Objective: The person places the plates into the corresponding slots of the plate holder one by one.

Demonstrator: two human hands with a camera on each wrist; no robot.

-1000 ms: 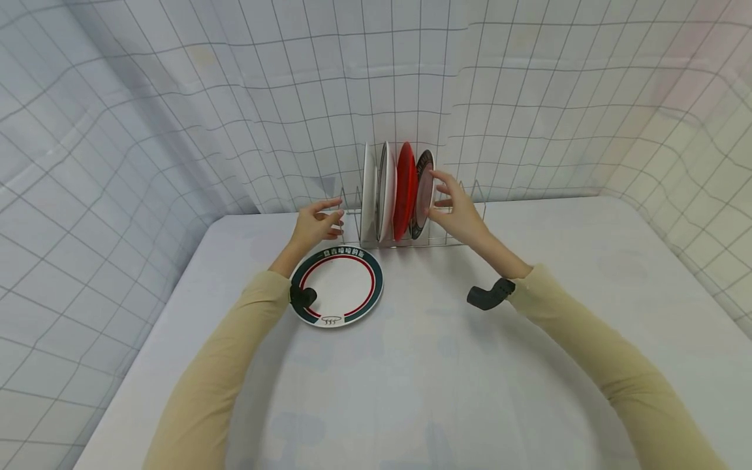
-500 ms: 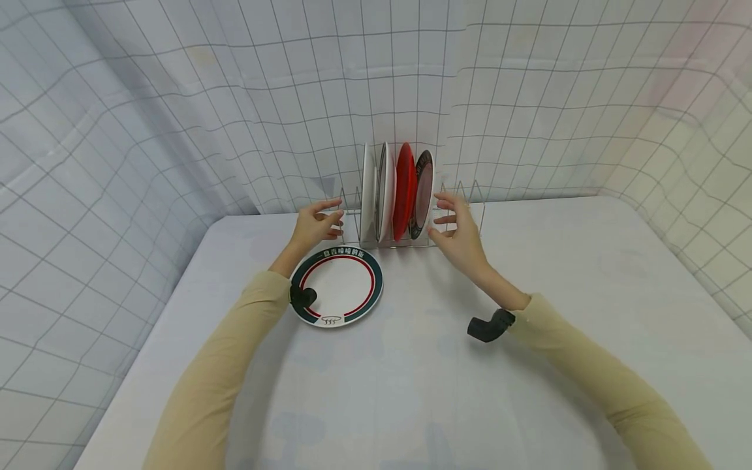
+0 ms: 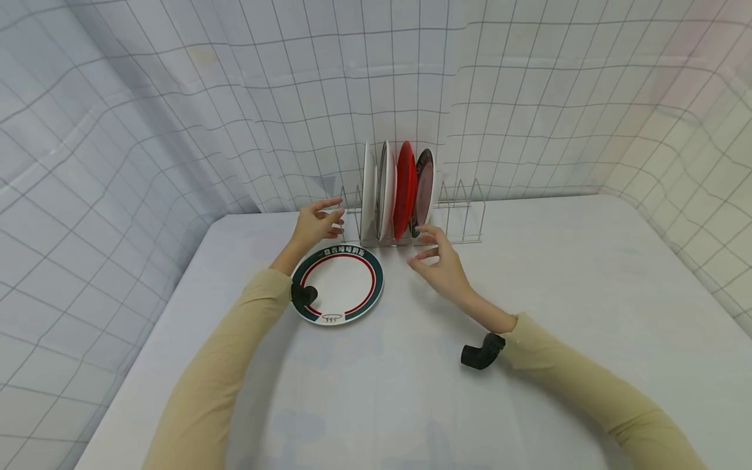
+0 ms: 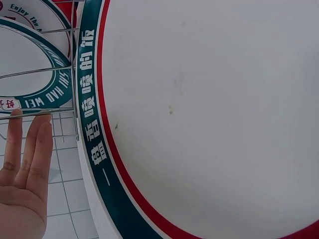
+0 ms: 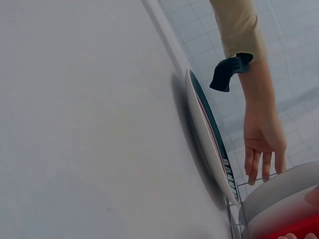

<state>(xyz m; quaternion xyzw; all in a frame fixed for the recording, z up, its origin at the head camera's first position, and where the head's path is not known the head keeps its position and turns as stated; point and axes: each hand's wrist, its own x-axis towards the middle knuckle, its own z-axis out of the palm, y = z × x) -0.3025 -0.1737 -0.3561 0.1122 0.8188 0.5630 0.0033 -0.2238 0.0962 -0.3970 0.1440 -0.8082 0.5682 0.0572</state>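
Several plates stand on edge in a wire dish rack [image 3: 469, 243]: a white plate [image 3: 368, 196], a second white plate [image 3: 388, 196], a red plate [image 3: 405, 189] and a dark-rimmed plate [image 3: 425, 186]. Flat on the table before the rack lies a white plate [image 3: 343, 287] with a green rim, a red ring and white lettering. My left hand [image 3: 314, 223] is at the rack's left end, loosely curved, its fingertips [image 4: 44, 119] right at the lower wire. Loosely bent and holding nothing, my right hand [image 3: 444, 269] hovers in front of the dark-rimmed plate.
The rack's right slots [image 3: 461, 202] hold no plates. A grid-patterned curtain [image 3: 405, 78] hangs behind the white table [image 3: 411, 391]. A black curved mount [image 3: 483, 352] sticks out from the right wrist, and another mount [image 3: 304, 295] overlaps the flat plate from the left wrist.
My right hand has come away from the dark-rimmed plate, moving toward me and slightly left. The left hand and the plates stay where they were.
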